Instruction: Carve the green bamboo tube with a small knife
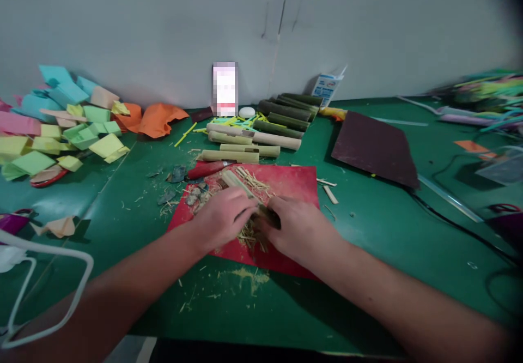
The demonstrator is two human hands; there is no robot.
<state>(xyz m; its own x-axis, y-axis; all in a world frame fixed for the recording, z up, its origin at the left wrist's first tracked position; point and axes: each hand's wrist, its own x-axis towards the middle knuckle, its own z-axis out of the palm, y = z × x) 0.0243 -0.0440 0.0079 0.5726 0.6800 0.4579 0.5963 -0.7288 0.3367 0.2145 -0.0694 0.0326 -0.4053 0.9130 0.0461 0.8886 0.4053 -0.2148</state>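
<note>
Over a red sheet [290,183], both hands are closed around a pale bamboo piece [233,180] that slants from upper left down to the right. My left hand [224,216] grips its middle from the left side. On the right, my right hand [300,227] has its fingers bent around the nearer end, where a dark surface shows between them; how far the piece reaches into the palm is hidden. Thin bamboo shavings [249,235] lie beneath and around the hands. A red-handled tool [210,169] rests at the sheet's far left edge, its working end unclear.
Pale bamboo tubes [231,157] and darker ones [286,111] lie beyond the sheet. A lit phone [225,90] leans on the wall. Folded coloured papers [61,128] spread leftward. To the right sit a dark brown sheet [373,147] and a black cable [457,227]. A white wire frame [87,276] stands near my left forearm.
</note>
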